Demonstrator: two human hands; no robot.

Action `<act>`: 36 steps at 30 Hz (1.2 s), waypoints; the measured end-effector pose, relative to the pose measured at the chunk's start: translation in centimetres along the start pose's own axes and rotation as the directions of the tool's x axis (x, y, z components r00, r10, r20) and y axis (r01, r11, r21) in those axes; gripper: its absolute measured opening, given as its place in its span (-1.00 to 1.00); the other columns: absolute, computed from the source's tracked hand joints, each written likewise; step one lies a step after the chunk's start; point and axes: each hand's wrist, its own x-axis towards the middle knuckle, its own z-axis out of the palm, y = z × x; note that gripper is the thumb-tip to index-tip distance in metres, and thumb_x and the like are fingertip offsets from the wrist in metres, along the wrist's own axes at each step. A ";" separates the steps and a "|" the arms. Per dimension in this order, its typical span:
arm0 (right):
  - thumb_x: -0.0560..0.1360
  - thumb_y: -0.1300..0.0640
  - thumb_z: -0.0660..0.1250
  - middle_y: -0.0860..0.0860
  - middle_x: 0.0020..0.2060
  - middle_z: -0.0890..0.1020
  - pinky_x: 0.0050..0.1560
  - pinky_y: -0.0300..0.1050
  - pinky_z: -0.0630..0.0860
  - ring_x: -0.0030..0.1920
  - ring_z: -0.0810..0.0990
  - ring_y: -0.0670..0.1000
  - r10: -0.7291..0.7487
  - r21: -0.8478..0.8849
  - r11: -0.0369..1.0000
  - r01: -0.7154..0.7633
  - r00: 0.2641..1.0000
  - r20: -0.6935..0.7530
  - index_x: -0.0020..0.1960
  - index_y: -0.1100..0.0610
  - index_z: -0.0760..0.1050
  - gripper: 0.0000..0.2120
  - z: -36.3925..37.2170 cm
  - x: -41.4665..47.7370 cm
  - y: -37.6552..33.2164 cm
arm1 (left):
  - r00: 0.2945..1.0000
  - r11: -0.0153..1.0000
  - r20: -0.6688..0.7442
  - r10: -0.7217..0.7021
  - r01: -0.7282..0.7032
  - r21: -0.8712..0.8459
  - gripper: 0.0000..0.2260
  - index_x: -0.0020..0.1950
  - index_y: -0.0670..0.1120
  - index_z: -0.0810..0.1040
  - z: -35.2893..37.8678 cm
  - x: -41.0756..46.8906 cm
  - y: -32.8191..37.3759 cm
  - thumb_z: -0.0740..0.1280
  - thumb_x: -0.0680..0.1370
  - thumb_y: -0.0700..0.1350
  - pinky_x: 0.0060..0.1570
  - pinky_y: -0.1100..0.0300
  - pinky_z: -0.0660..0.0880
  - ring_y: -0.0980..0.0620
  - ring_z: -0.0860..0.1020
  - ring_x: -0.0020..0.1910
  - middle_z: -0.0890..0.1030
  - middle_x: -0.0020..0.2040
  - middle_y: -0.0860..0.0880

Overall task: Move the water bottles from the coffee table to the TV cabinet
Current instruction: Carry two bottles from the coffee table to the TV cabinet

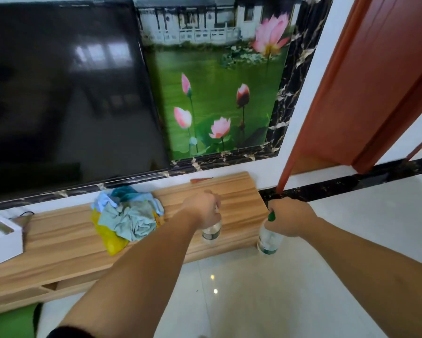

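Note:
My left hand grips the top of a clear water bottle, which hangs over the right part of the wooden TV cabinet. My right hand grips the neck of a second clear bottle with a green cap, just off the cabinet's right front corner, above the floor. I cannot tell whether the left bottle touches the cabinet top. The coffee table is out of view.
A heap of pale blue cloth on a yellow bag lies on the cabinet left of my left hand. A white box sits at the cabinet's far left. A big dark TV hangs above. A red-brown door frame stands at right.

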 end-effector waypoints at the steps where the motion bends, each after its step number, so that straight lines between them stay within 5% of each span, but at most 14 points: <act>1: 0.37 -0.11 0.27 -0.04 -0.29 0.52 -0.20 -0.05 0.56 -0.28 0.53 0.00 0.001 -0.002 1.000 -0.001 1.000 -0.007 -0.20 0.02 0.39 -0.79 -0.5 1.1 -0.3 | 1.000 1.000 -0.003 -0.008 0.008 -0.020 -0.77 0.07 0.01 0.51 -0.3 0.9 -0.8 0.33 0.43 -0.02 -0.05 0.10 0.47 -0.12 0.51 0.02 0.49 0.08 -0.07; 7: 0.37 -0.13 0.26 -0.06 -0.35 0.53 -0.41 -0.16 0.35 -0.34 0.51 -0.06 0.036 0.064 0.997 -0.033 0.998 -0.043 -0.22 -0.01 0.39 -0.80 -2.2 7.7 0.5 | 0.999 0.999 0.022 -0.041 0.042 -0.018 -0.79 0.04 0.05 0.50 -1.9 6.3 -3.5 0.32 0.42 0.00 -0.32 0.15 0.37 -0.04 0.48 -0.12 0.51 0.03 -0.02; 14: 0.38 -0.23 0.27 -0.03 -0.27 0.58 -0.24 -0.10 0.55 -0.26 0.57 -0.04 -0.007 0.078 0.997 0.003 0.999 0.048 -0.10 0.03 0.48 -0.68 -3.2 18.0 2.9 | 0.991 0.995 0.090 -0.099 0.100 -0.002 -0.76 0.02 0.05 0.51 -3.4 14.0 -5.8 0.39 0.38 -0.03 -0.20 0.11 0.45 -0.06 0.50 -0.01 0.49 0.03 -0.02; 23: 0.43 -0.13 0.30 -0.09 -0.26 0.50 -0.16 -0.11 0.50 -0.21 0.50 -0.06 -0.112 0.102 0.990 0.099 0.985 0.134 -0.05 0.01 0.47 -0.77 -4.4 32.7 7.5 | 0.951 0.975 0.216 -0.221 0.219 0.033 -0.69 0.09 0.01 0.54 -2.3 26.5 -8.6 0.39 0.38 -0.20 0.03 0.04 0.52 -0.09 0.51 0.10 0.48 0.13 -0.06; 32: 0.44 -0.12 0.31 -0.05 -0.22 0.51 -0.32 -0.14 0.41 -0.17 0.54 0.03 -0.032 0.160 0.987 0.003 0.984 0.177 0.19 0.03 0.38 -0.61 -0.4 41.8 11.4 | 0.916 0.917 0.179 -0.360 0.383 -0.115 -0.64 0.12 0.04 0.50 1.9 34.6 -11.2 0.40 0.38 -0.23 -0.06 0.11 0.47 -0.10 0.52 0.07 0.44 0.21 -0.06; 36: 0.39 -0.14 0.31 -0.04 -0.20 0.53 -0.20 -0.04 0.48 -0.18 0.52 0.05 -0.031 0.183 0.983 -0.013 0.972 0.231 0.04 -0.02 0.36 -0.69 3.1 42.6 11.0 | 0.928 0.920 0.183 -0.325 0.355 -0.166 -0.65 0.11 0.04 0.51 4.3 37.0 -11.6 0.40 0.38 -0.24 -0.06 0.10 0.47 -0.12 0.52 0.05 0.45 0.20 -0.06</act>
